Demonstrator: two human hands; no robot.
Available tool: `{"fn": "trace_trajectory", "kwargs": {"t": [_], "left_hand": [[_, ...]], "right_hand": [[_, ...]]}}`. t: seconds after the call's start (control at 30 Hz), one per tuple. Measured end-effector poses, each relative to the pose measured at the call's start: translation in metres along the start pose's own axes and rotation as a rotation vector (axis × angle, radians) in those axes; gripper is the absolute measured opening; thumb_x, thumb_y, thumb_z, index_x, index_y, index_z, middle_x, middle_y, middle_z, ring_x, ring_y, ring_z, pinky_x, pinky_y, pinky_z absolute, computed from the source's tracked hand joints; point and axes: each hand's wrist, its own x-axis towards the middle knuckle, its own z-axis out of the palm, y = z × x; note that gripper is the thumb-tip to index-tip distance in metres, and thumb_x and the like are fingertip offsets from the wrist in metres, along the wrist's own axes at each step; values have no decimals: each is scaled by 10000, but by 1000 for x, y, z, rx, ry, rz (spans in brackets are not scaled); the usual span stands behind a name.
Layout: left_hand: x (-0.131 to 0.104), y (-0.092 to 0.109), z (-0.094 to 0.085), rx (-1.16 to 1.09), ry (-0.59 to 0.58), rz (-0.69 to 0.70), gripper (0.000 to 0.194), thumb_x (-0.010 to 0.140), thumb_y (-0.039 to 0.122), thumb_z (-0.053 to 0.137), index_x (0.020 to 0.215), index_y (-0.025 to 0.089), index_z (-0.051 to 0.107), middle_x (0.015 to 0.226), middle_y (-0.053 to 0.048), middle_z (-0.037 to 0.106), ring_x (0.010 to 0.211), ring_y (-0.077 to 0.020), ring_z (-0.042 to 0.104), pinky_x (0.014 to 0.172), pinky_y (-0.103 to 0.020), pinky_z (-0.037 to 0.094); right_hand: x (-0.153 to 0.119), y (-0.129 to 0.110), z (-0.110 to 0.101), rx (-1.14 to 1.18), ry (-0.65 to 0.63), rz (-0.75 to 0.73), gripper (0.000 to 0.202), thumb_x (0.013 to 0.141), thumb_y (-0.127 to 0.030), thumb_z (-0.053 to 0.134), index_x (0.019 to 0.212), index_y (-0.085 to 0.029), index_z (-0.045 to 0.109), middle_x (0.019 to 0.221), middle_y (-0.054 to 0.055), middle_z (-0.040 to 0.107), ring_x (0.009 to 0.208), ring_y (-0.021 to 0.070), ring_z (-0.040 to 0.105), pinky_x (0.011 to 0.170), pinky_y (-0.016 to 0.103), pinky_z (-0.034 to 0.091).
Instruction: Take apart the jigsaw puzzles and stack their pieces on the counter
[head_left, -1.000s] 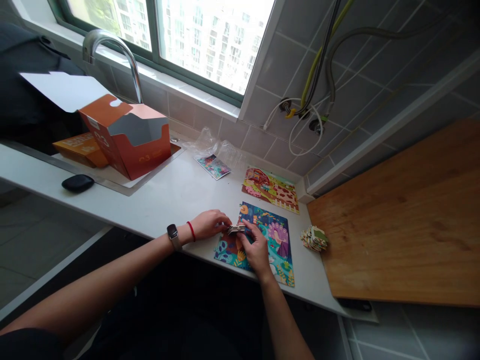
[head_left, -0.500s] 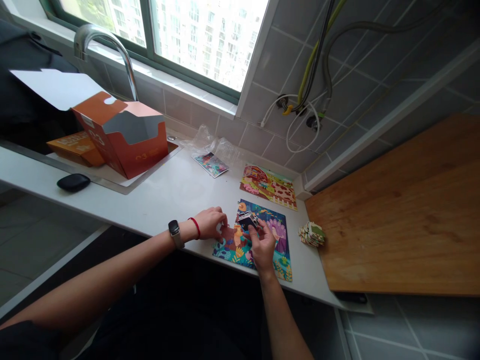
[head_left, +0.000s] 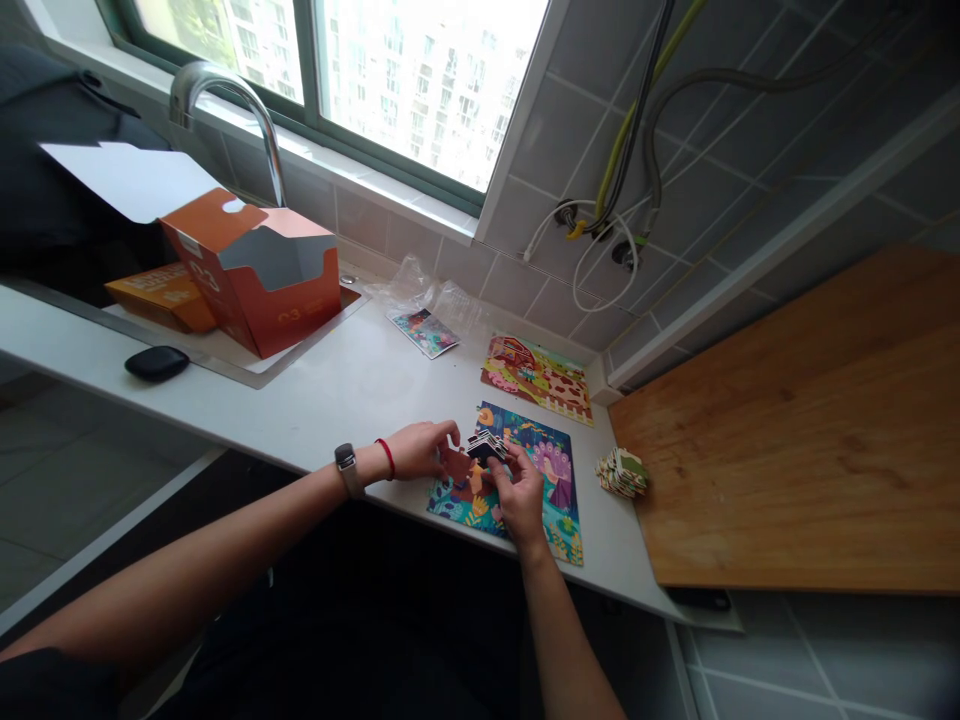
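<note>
White counter [head_left: 352,395] | right fingers [head_left: 500,478] grip piece stack [head_left: 486,447] | left fingers [head_left: 449,431]: hold unclear | puzzle [head_left: 556,478] partly hidden

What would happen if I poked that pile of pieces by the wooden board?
The pile of pieces would probably slide apart, since it's stacked unevenly. Its pieces look thin and flat, so they're likely light; none visibly droops, so they're probably stiff.

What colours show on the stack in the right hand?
The stack: nearly black face, whitish edges; best in the head view.

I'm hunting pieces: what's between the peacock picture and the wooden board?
In the head view, a pile of pieces lies between the peacock picture and the wooden board.
</note>
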Motion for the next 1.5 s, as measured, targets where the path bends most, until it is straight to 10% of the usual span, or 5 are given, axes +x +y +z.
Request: {"fn": "trace_trajectory", "kwargs": {"t": [0.33,0.6,0.9,1.5], "left_hand": [[-9,-9,-3,-198,45,61,244,845,403,649,831,168,713,733,-7,688,667,-146,568,631,-243,394],[9,-4,-5,-206,111,85,291,922,296,533,1046,166,763,945,-65,753,796,-173,635,757,-259,472],[6,0,-10,-117,2,234,418,892,136,492,1249,194,700,1054,-92,691,921,-192,664,864,-273,498],[12,-5,-14,-107,-84,431,354,1023,392,490,1257,263,722,1021,-79,760,879,-187,705,806,-225,478]], "right_hand": [[5,3,-3,205,160,41,523,771,-447,784,1189,-169,636,1074,120,747,960,267,724,875,450,593],[4,-18,-1,-33,-270,-103,264,842,-354,732,1076,-234,740,1114,80,700,1047,251,680,952,402,568],[0,-17,2,-206,-184,-190,329,889,-261,667,1214,-275,721,1145,83,609,1083,236,624,922,365,581],[-3,-19,-7,-309,-165,-248,272,888,-257,671,1160,-251,686,1213,97,645,1177,259,611,900,375,576]]}}
